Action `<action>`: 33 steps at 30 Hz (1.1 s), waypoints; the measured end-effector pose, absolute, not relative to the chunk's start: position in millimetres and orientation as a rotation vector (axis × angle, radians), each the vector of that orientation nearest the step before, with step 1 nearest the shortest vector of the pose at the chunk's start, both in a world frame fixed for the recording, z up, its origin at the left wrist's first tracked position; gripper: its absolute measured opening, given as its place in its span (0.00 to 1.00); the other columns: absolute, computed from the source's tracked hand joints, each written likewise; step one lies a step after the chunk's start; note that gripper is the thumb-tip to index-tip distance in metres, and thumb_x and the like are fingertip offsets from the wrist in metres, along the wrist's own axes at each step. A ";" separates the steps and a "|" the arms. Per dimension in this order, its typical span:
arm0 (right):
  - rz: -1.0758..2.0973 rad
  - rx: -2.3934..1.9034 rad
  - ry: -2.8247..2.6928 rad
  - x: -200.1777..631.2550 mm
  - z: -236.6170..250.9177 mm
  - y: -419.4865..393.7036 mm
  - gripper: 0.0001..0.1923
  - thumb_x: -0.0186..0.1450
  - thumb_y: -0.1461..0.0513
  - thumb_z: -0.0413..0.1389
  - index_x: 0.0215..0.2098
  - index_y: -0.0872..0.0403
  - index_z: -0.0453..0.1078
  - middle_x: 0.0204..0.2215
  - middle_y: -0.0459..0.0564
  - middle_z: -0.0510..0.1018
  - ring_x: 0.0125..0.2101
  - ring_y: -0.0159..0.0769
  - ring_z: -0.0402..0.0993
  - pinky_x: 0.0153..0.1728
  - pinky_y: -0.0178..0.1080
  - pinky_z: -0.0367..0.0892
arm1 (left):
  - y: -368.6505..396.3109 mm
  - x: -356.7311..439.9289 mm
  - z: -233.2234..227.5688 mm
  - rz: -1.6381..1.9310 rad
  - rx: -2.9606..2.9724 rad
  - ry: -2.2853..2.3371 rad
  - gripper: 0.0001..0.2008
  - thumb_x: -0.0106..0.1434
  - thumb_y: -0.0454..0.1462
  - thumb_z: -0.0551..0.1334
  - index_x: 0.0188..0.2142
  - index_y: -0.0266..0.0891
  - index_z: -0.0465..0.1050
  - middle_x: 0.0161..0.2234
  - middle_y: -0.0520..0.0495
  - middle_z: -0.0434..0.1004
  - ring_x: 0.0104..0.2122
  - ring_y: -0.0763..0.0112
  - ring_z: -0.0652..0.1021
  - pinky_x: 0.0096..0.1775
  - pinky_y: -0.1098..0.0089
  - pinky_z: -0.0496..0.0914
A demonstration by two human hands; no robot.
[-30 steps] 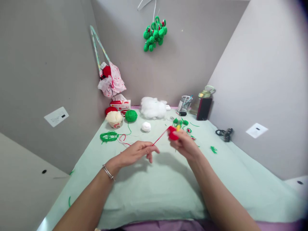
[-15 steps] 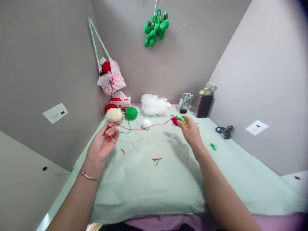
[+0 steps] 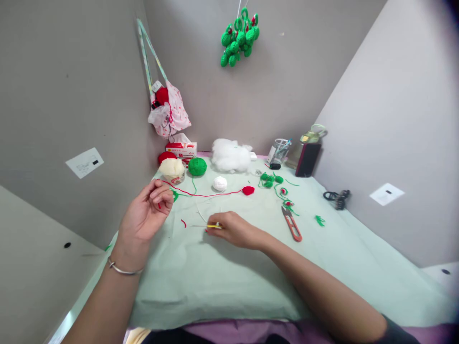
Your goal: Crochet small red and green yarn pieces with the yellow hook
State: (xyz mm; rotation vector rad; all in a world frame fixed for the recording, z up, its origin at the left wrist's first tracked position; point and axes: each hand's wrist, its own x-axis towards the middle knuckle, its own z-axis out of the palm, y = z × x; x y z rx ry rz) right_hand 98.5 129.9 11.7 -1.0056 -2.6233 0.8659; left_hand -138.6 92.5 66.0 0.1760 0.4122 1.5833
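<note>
Covering the counter point(image 3: 251, 286), a pale green cloth is carrying everything. The left hand point(image 3: 145, 217) is hovering raised at the counter's left side, fingers curled, pinching the end of a thin red yarn strand point(image 3: 204, 195) that is running right to a small red crocheted piece point(image 3: 248, 190) lying on the cloth. The right hand point(image 3: 234, 230) is resting low on the cloth near the middle, fingers closed around the yellow grip of a slim metal crochet hook point(image 3: 206, 226), its tip pointing left. Red-handled thread snips point(image 3: 292, 224) are lying apart to the right, near green crocheted bits point(image 3: 269, 180). A green yarn ball point(image 3: 197, 166) and a white stuffing pile point(image 3: 231, 155) are sitting at the back. Judging it, keeping the strand lightly taut and the grip close to the hook's tip should be helping control.
</note>
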 end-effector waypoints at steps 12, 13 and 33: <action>0.655 -0.997 -2.811 35.8 -4.2 119.2 0.05 0.67 0.67 0.60 0.39 0.53 0.78 0.42 0.53 0.85 0.36 0.40 0.81 0.33 0.36 0.64 | 86.9 -135.8 74.3 1.574 0.150 0.416 0.22 0.81 0.33 0.41 0.31 0.39 0.64 0.18 0.58 0.61 0.15 0.82 0.68 0.22 0.81 0.71; 0.660 -1.011 -2.798 51.7 -0.1 115.4 0.05 0.67 0.67 0.61 0.38 0.52 0.78 0.41 0.52 0.86 0.36 0.39 0.81 0.34 0.36 0.65 | 85.3 -136.5 71.7 1.571 0.142 0.415 0.22 0.81 0.32 0.41 0.32 0.40 0.64 0.18 0.58 0.61 0.15 0.82 0.68 0.22 0.81 0.70; 0.320 -1.503 -2.203 222.0 19.8 174.8 0.12 0.72 0.58 0.57 0.42 0.51 0.83 0.39 0.53 0.84 0.39 0.42 0.80 0.43 0.41 0.69 | 83.4 -117.4 54.2 1.530 0.131 0.458 0.20 0.80 0.30 0.42 0.32 0.40 0.63 0.19 0.59 0.60 0.15 0.82 0.69 0.22 0.81 0.71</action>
